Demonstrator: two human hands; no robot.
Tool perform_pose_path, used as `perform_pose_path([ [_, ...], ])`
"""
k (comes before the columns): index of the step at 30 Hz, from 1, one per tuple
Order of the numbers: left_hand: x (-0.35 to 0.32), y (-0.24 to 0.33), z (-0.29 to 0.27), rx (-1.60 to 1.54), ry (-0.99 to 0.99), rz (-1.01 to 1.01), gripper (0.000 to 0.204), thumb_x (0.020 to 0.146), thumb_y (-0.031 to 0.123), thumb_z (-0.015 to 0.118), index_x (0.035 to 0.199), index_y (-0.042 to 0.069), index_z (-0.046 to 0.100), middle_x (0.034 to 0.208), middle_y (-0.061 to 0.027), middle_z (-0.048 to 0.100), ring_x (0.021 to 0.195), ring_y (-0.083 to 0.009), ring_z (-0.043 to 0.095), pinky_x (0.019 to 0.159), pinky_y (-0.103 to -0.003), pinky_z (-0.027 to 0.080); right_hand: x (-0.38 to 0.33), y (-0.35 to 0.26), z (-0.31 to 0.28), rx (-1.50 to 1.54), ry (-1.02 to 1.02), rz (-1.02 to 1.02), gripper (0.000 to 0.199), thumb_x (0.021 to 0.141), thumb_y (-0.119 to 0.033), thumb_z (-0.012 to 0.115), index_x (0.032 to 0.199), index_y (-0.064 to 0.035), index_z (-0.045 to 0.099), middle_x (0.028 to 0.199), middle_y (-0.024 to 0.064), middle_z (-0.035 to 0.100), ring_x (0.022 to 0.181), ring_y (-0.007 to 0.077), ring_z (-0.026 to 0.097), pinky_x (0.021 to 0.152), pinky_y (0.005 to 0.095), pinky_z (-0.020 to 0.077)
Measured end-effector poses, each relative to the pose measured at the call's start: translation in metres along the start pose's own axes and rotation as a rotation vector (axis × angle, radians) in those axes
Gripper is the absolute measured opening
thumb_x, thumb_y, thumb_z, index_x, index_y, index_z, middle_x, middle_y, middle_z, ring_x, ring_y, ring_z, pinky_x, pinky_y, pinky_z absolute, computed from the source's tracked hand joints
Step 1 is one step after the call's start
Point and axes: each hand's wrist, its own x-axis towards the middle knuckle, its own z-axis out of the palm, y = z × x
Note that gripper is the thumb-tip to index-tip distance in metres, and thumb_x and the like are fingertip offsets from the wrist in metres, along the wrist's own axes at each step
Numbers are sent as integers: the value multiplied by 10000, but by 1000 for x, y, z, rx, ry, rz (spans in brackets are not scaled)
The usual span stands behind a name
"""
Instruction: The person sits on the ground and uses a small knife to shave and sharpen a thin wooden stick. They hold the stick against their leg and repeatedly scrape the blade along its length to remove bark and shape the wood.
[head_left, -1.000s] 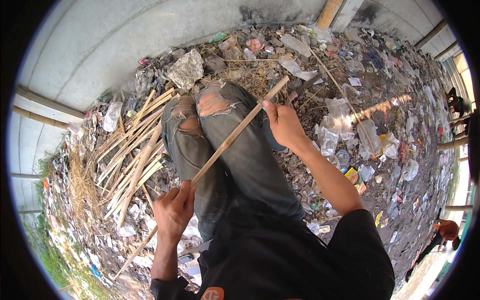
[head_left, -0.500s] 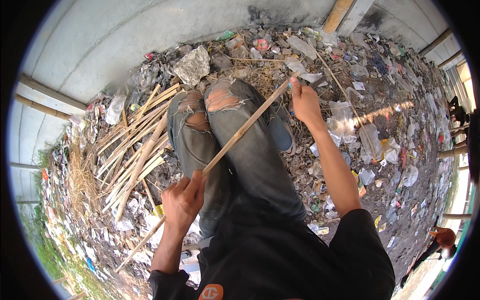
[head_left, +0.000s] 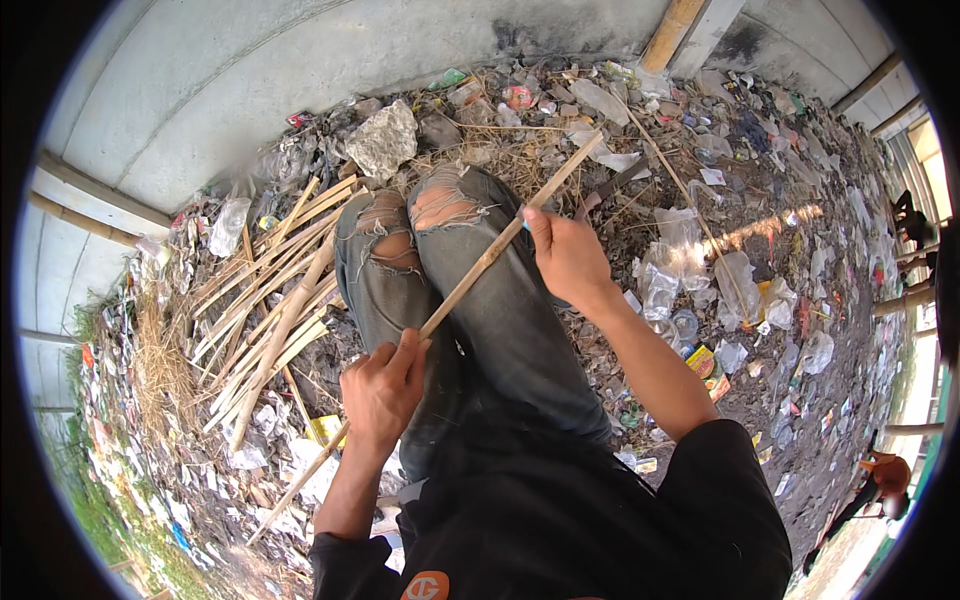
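A long, thin bamboo strip (head_left: 470, 281) runs slantwise across my knees, its upper end far right and its lower end near left. My left hand (head_left: 382, 392) is closed round its lower half, above my left thigh. Higher up, my right hand (head_left: 572, 258) grips the strip, thumb laid along it. A small blue bit shows by that thumb; what it is I cannot make out. Just beyond the right hand, a dark blade-like piece (head_left: 622, 181) with a brownish end appears to lie on the ground.
Left of my knees lies a pile of split bamboo strips (head_left: 262, 310). A rock (head_left: 383, 140) sits beyond my knees, before a grey wall (head_left: 330, 60). Litter and plastic cover the ground, with another thin stick (head_left: 670, 170) at right. Another person (head_left: 885, 480) is at the far right.
My right hand has slid down the strip toward me, leaving more of its upper end bare. My left hand has shifted slightly right and the strip has moved a little with it.
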Motion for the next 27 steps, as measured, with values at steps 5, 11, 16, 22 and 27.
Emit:
perform_pose_path([
  [5, 3, 6, 4, 4, 12, 8, 199, 953, 237, 796, 1105, 115, 757, 656, -65, 605, 514, -294, 638, 478, -425, 493, 17, 14, -12, 32, -27, 140, 617, 1151, -475, 414, 922, -13, 751, 691, 248, 676, 782, 503, 702, 717, 542, 571],
  [11, 4, 10, 16, 6, 27, -16, 207, 964, 270, 784, 1105, 124, 743, 652, -63, 616, 507, -301, 643, 470, -424, 497, 20, -1, -21, 59, -176, 278, 627, 1141, -505, 415, 994, -1, 757, 804, 276, 719, 845, 519, 705, 766, 600, 552],
  [16, 16, 17, 24, -33, 39, -24, 206, 960, 267, 787, 1108, 129, 749, 658, -61, 622, 508, -301, 641, 477, -428, 496, -19, -23, 7, 25, -150, -1, 677, 1139, -525, 424, 870, 31, 701, 717, 244, 639, 724, 455, 623, 692, 550, 506],
  [22, 17, 14, 20, -71, 46, -30, 180, 940, 246, 803, 1081, 142, 763, 676, -62, 630, 541, -301, 651, 496, -423, 501, 15, 31, -32, 237, 33, 264, 726, 1128, -578, 458, 760, 38, 569, 593, 107, 496, 574, 223, 460, 607, 420, 423],
  [27, 8, 3, 2, -102, -14, -6, 181, 914, 171, 821, 1085, 129, 780, 688, -75, 592, 569, -302, 636, 512, -421, 479, 17, 54, -45, 227, 118, 241, 625, 1125, -524, 492, 978, 59, 661, 743, 218, 625, 705, 315, 614, 721, 465, 486],
])
